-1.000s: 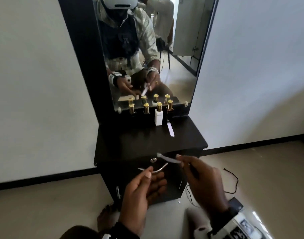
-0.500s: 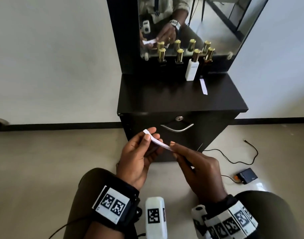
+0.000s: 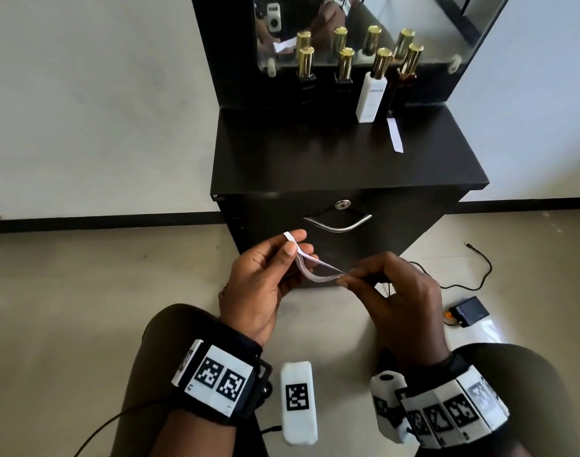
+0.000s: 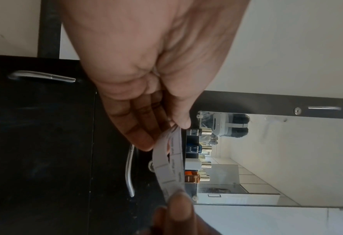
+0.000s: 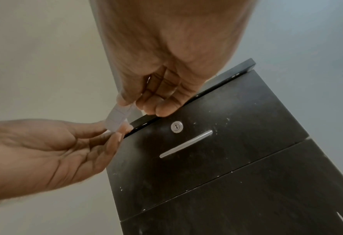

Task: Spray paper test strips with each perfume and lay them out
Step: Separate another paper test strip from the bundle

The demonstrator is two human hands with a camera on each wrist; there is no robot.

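- The left hand pinches one end of a small bundle of thin white paper test strips between thumb and forefinger.
- The right hand pinches the bundle's other end with thumb and fingertips; the strips sag apart between the two hands, in front of the black cabinet's drawer.
- One white paper strip lies flat on the cabinet top, just in front of the amber gold-capped perfume bottle.
- A white gold-capped perfume bottle stands beside it; two dark gold-capped bottles stand further left, against the mirror.

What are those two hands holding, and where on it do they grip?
A small bunch of paper test strips. The left hand pinches one end between thumb and fingers; the right hand pinches the other end, so the strips bow between them.
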